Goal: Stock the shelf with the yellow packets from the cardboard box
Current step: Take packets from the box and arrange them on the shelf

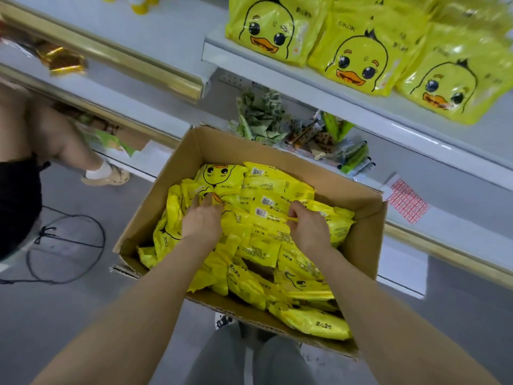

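Yellow packets [258,207] lie under left hand [202,220] and right hand [309,227].

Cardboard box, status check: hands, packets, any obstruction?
Left hand flat on yellow packets in cardboard box. Right hand pinching a packet edge. Three packets on shelf already. Nothing blocking.

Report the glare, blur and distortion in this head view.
Head view: glare streaks the duck packets on the shelf and the gold trim; the top-left corner and far right edge are smeared; wide-angle bending tilts the shelves; both hands and the cardboard box are fairly sharp.
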Action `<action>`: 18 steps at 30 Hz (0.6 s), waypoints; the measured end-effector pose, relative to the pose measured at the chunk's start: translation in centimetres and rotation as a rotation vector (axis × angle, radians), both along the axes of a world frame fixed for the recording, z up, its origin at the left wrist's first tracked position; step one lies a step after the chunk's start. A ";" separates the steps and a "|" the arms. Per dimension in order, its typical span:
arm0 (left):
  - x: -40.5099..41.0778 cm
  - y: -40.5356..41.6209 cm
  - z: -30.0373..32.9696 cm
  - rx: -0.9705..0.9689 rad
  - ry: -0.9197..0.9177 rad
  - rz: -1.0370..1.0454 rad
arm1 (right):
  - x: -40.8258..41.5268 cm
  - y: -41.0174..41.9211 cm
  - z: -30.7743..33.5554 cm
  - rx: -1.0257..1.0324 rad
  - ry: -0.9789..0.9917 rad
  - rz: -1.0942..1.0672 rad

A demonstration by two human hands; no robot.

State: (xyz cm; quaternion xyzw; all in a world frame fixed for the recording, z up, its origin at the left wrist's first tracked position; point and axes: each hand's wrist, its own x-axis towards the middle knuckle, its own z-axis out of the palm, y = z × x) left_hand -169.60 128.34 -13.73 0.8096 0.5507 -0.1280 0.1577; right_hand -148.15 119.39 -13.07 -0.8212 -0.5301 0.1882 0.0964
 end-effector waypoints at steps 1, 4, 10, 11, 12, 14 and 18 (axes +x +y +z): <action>-0.2 0.1 -0.3 -0.056 0.045 -0.031 | 0.8 -0.4 0.2 -0.020 -0.002 -0.040; -1.0 0.2 -1.1 -0.136 0.194 -0.159 | 3.0 -1.7 0.1 -0.079 0.065 -0.208; -0.7 0.5 -1.2 0.080 0.157 -0.180 | 2.5 -4.6 -1.0 0.024 -0.289 0.049; -0.3 0.4 -0.9 0.109 0.162 -0.189 | 1.9 -4.9 -1.3 -0.027 -0.231 0.080; 0.2 0.2 -0.6 0.128 0.156 -0.187 | 1.3 -5.0 -1.5 -0.134 -0.180 0.093; 1.1 -0.3 -0.2 0.164 0.043 -0.151 | 0.7 -5.4 -2.1 -0.308 -0.190 0.142; 3.8 -2.0 0.7 0.055 -0.176 -0.119 | 0.8 -5.1 -2.3 -0.375 -0.330 0.236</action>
